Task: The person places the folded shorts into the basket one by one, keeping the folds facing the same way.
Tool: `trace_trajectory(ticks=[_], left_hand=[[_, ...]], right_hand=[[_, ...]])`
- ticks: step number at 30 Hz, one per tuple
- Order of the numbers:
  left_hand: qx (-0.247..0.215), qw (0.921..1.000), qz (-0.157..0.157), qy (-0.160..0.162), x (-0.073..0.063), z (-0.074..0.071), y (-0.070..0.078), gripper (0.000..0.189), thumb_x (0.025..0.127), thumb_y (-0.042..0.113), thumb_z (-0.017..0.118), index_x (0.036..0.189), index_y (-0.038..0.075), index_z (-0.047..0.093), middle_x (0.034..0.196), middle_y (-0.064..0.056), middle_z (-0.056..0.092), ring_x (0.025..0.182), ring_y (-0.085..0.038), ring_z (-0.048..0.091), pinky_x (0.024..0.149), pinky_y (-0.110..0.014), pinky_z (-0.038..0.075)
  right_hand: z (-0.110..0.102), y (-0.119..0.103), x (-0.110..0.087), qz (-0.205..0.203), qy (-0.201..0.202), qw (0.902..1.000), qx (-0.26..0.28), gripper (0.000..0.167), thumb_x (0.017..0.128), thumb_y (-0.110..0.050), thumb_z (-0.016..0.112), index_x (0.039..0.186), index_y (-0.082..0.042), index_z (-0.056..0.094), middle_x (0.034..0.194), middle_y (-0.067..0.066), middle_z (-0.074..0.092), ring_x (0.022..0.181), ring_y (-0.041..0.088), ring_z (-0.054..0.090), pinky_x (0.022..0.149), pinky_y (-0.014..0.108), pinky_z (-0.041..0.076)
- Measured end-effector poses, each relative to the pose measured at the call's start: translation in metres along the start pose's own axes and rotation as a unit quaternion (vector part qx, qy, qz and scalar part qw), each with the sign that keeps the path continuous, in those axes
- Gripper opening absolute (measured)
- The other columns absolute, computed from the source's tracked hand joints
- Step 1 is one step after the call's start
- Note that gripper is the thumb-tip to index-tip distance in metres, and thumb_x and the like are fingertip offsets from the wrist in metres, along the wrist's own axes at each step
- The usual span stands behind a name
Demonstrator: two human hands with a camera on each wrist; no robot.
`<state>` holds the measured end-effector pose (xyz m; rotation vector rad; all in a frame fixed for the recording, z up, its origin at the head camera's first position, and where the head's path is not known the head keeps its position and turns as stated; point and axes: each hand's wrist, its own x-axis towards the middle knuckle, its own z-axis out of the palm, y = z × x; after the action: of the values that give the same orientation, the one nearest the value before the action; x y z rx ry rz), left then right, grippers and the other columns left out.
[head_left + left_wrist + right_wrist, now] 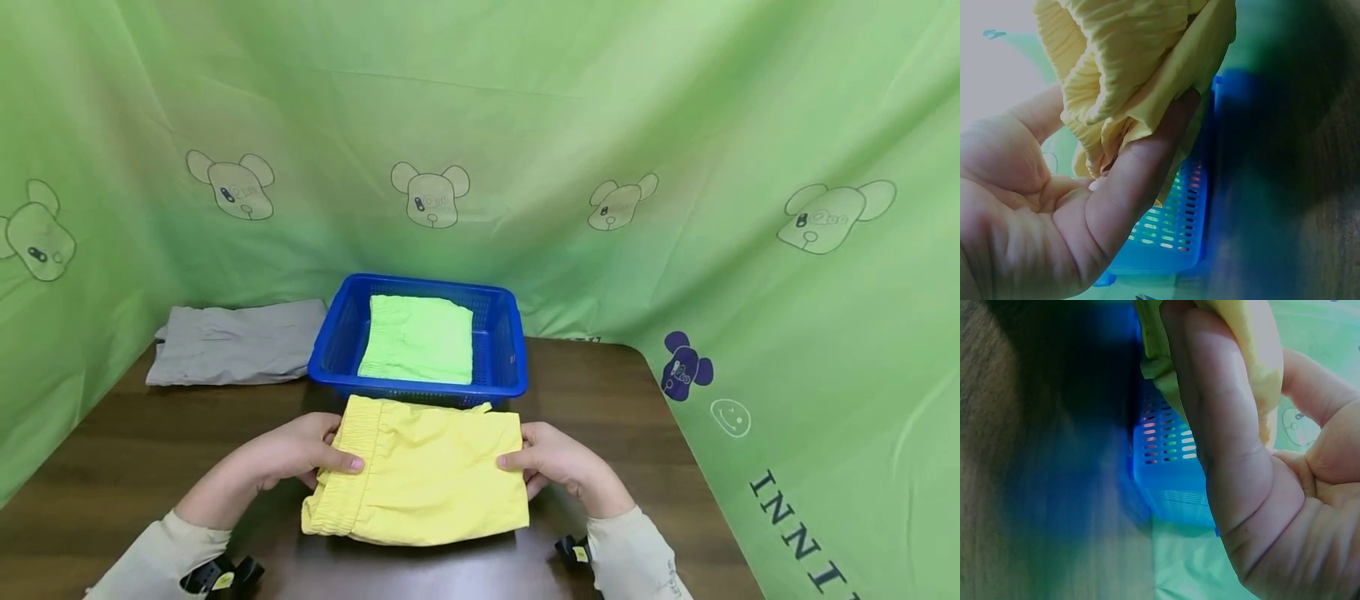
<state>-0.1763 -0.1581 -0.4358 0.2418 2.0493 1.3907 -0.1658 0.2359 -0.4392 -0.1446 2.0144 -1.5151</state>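
Folded yellow shorts (435,475) are held up between my two hands, in front of a blue basket (420,389). My left hand (300,450) grips the gathered waistband end, thumb on top and fingers beneath. At the opposite end my right hand (558,462) pinches the cloth the same way. Both wrist views show the fingers under the yellow fabric (1135,56), with the basket's slotted wall (1166,440) beyond. Inside the basket lies a folded bright green garment (420,337), its gathered edge to the left.
A folded grey garment (240,342) lies on the brown wooden table (600,392), left of the basket. Green curtains (525,108) printed with bear heads enclose the table at the back and sides.
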Motion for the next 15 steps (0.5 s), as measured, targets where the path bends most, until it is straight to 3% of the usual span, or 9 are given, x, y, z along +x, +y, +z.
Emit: trace_trajectory(ticks=[6, 15], left_hand=[[-0.015, 0.9997, 0.016, -0.008, 0.001, -0.001, 0.006, 0.07, 0.089, 0.025, 0.081, 0.137, -0.01, 0.045, 0.099, -0.012, 0.072, 0.082, -0.025, 0.073, 0.066, -0.045, 0.062], [-0.017, 0.9996, 0.018, -0.01, -0.009, -0.007, 0.013, 0.067, 0.09, 0.024, 0.08, 0.135, -0.011, 0.046, 0.098, -0.012, 0.073, 0.082, -0.026, 0.074, 0.067, -0.044, 0.062]], right_hand=[[-0.007, -0.007, -0.004, -0.004, -0.009, 0.9999, 0.007, 0.036, 0.092, -0.01, 0.073, 0.121, 0.008, 0.059, 0.098, 0.019, 0.076, 0.082, 0.032, 0.077, 0.065, 0.047, 0.062], [-0.003, -0.007, -0.004, -0.018, -0.012, 0.9997, 0.013, 0.037, 0.093, -0.012, 0.073, 0.121, 0.007, 0.059, 0.099, 0.019, 0.077, 0.083, 0.032, 0.077, 0.066, 0.048, 0.062]])
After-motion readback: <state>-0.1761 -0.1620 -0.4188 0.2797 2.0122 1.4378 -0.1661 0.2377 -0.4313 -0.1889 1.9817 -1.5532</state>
